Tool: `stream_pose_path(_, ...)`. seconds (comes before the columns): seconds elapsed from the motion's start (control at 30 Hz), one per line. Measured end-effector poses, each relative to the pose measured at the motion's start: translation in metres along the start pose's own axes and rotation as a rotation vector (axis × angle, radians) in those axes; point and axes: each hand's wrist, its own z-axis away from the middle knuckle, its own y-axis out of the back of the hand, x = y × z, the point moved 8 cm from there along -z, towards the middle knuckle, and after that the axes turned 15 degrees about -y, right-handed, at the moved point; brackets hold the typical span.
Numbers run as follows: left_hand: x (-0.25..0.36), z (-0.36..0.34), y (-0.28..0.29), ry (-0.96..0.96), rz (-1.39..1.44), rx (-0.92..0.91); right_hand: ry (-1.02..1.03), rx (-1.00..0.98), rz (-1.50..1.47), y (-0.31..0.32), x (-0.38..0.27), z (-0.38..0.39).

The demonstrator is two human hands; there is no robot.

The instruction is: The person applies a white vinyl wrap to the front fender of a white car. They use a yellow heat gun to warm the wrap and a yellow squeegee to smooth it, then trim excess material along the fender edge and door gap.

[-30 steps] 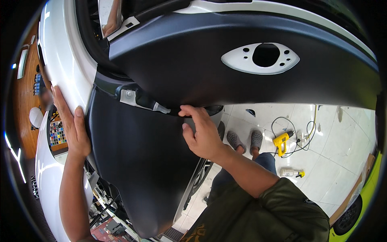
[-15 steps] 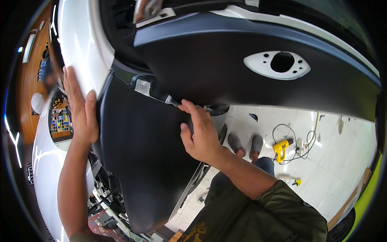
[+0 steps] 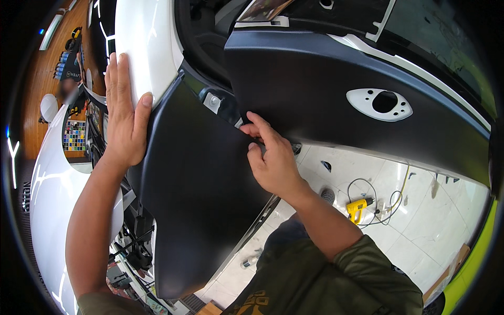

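A matte black fender panel of a car lies between my hands. My left hand is flat and open, its fingers along a glossy white body panel and its thumb at the seam with the fender. My right hand is at the fender's door-side edge, fingertips beside a small recess with a metal bracket. Its fingers are loosely bent, thumb apart from the index finger, with nothing seen in them. The matte black door stands open beyond, with a white oval mirror-mount area around a dark hole.
A yellow heat gun with its cord lies on the white tiled floor. One of my grey shoes shows below. Exposed parts show left of the fender. Another white curved panel bulges at far left, near a color-sample board.
The view has shifted, so the car's panels sit farther right. My right hand stays by the recess, its fingers slightly more bent. My left hand keeps its place at the seam.
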Motion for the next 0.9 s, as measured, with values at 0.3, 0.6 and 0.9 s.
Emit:
stream_pose_path(0.3,0.000,0.000,0.001,-0.008,0.019,0.021,0.002,0.050,0.004,0.016,0.008,0.017)
stream_pose_path(0.6,-0.002,0.002,-0.002,0.054,-0.022,-0.009,-0.010,0.066,0.019,0.010,0.026,0.021)
stream_pose_path(0.9,-0.001,0.001,0.000,0.044,-0.037,-0.017,-0.051,0.079,0.012,0.014,0.043,0.023)
